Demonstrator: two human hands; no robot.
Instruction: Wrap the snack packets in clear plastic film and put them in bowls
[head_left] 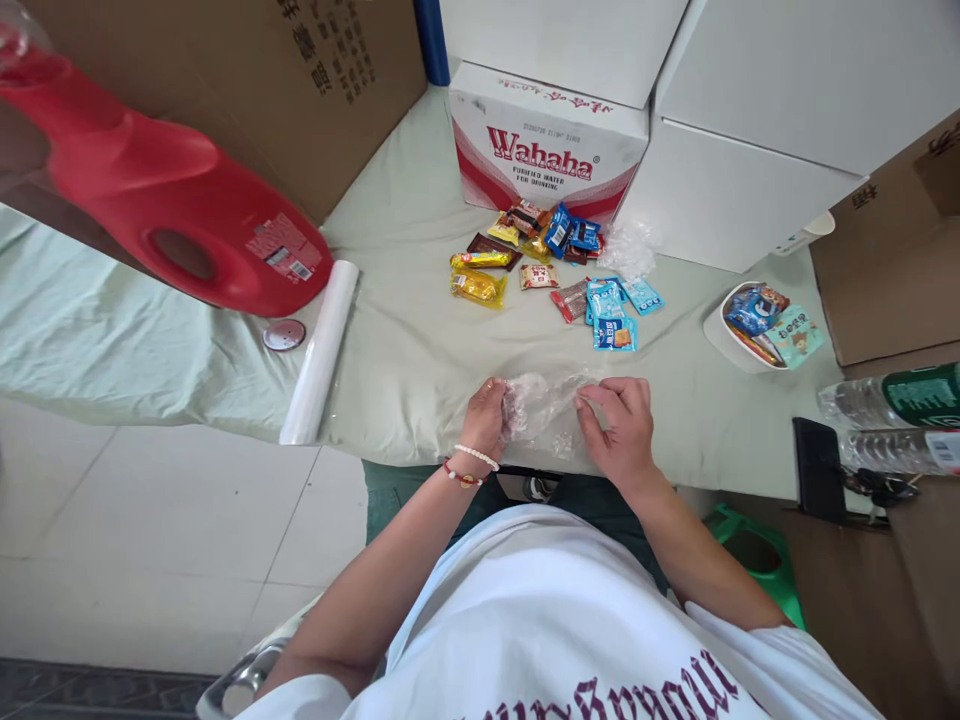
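Observation:
A clear plastic bag [541,408] lies crumpled at the near edge of the pale green cloth [405,350]. My left hand [486,416] is closed on the bag's left side, with bead bracelets on the wrist. My right hand [619,425] pinches its right edge between thumb and fingers. Beyond the bag, several small snack packets [555,265] in yellow, blue, brown and red lie scattered on the cloth.
A roll of clear bags [321,350] and a small round lid [284,334] lie left, by a big red jug [165,195]. A Wahaha carton [547,150] and white boxes stand behind. A white bowl [724,335] of snacks, water bottles [892,420] and a black phone [817,468] sit right.

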